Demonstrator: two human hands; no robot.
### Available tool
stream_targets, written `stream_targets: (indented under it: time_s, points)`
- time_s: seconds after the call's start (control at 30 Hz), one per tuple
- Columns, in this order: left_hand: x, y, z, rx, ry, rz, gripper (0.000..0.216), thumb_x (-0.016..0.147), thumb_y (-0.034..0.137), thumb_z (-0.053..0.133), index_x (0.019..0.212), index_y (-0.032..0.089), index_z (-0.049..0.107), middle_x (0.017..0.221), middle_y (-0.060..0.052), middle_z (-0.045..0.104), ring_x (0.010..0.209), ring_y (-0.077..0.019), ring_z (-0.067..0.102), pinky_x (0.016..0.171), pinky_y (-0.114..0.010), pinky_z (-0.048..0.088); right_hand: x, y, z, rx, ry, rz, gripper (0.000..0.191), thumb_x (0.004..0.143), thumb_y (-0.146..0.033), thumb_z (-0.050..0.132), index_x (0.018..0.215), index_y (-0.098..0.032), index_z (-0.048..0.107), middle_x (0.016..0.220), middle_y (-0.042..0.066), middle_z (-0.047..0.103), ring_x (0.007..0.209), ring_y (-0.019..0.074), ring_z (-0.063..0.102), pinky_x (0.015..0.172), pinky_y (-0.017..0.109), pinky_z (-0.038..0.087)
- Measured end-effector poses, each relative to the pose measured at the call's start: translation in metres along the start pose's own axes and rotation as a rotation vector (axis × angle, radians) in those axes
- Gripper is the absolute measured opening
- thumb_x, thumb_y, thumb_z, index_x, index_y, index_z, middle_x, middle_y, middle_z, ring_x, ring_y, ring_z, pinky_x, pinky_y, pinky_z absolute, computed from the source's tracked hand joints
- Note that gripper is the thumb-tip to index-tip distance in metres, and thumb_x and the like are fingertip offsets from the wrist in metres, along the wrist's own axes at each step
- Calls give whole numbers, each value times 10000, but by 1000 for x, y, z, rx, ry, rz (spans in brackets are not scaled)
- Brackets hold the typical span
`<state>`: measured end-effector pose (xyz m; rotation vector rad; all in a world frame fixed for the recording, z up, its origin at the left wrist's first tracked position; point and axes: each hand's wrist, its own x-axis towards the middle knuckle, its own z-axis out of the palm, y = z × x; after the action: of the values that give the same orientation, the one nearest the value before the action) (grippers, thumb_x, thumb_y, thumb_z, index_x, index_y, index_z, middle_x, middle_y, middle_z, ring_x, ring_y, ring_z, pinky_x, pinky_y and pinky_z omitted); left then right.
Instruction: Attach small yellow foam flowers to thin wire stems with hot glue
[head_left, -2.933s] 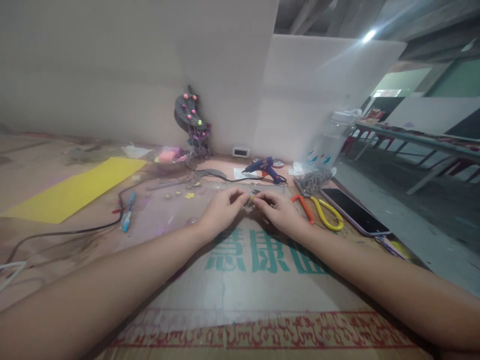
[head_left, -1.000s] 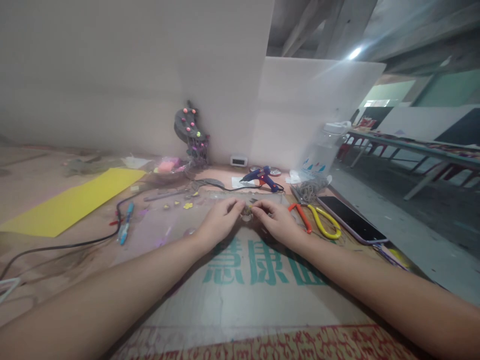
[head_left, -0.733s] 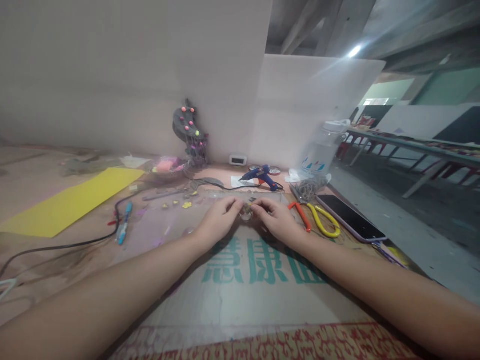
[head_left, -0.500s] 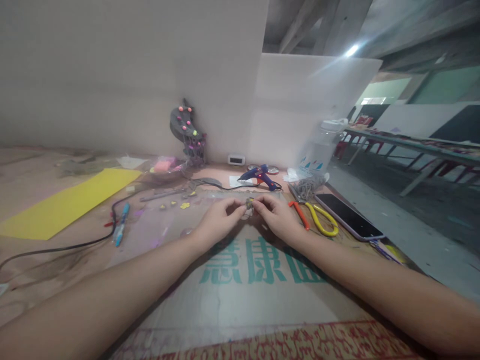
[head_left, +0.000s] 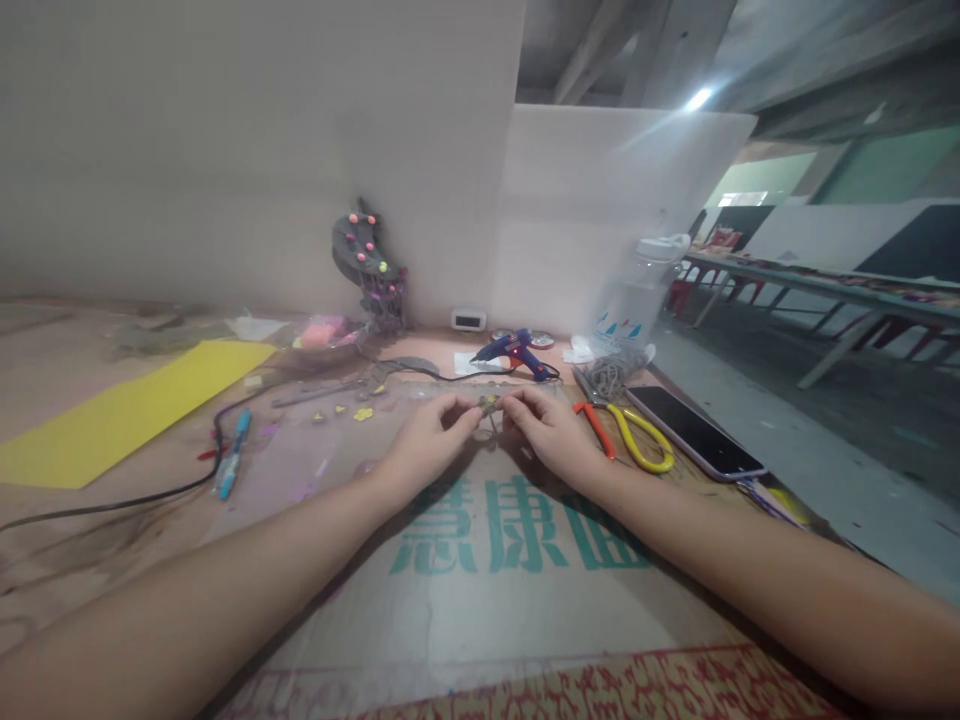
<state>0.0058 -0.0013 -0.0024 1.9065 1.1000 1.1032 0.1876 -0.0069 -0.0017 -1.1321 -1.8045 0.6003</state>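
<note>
The fingers of the left hand point(head_left: 435, 440) and right hand point(head_left: 546, 428) were drawn narrow, pinching a small yellow-and-grey piece point(head_left: 489, 405) between them over the table point(head_left: 427, 345). Beyond, a glue gun point(head_left: 517, 350) lay near the far edge, a phone point(head_left: 694, 430) along the right edge.

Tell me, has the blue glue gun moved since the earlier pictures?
No: the blue glue gun lies in the same spot in front of the white device with a dark screen; only the view shifted.
</note>
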Motion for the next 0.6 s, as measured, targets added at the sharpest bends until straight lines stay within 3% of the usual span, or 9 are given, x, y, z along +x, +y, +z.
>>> stream_targets:
  time_s: [0.2, 0.33, 0.4, 0.47, 0.6]
  points:
    - [1, 1, -1, -3, 63, -9, 208, 849, 350, 527, 800, 170, 618, 752, -17, 648, 719, -164, 581, 662, -266, 425, 15, -14, -25, -156, -14, -91, 138, 833, -189, 496, 884, -183, 623, 755, 4, 636, 699, 137, 574, 650, 248, 426]
    - [1, 1, -1, -29, 66, -25, 203, 839, 354, 534, 788, 171, 604, 745, -13, 632, 713, -157, 569, 661, -263, 417, 30, -26, -57, -352, -79, -92, 202, 884, -252, 448, 904, -185, 637, 554, -35, 534, 519, 121, 497, 536, 237, 359]
    - [0, 2, -1, -35, 59, -37, 201, 840, 351, 532, 787, 168, 598, 756, -15, 632, 715, -156, 566, 664, -262, 415, 36, -26, -69, -498, -165, -94, 246, 898, -299, 455, 798, -191, 652, 531, -23, 543, 504, 123, 492, 526, 244, 335]
    - [0, 2, -1, -24, 56, -41, 202, 842, 352, 531, 791, 168, 598, 769, -18, 636, 729, -160, 569, 675, -265, 416, 38, -23, -75, -635, -240, -68, 289, 901, -344, 477, 739, -201, 669, 573, 2, 605, 521, 131, 513, 525, 252, 320]
    - [0, 0, -1, -13, 51, -45, 204, 839, 360, 539, 821, 170, 610, 784, -24, 647, 740, -171, 584, 681, -270, 425, 37, -8, -74, -850, -295, -16, 178, 851, -351, 579, 844, -239, 717, 791, 41, 717, 655, 184, 593, 558, 266, 335]
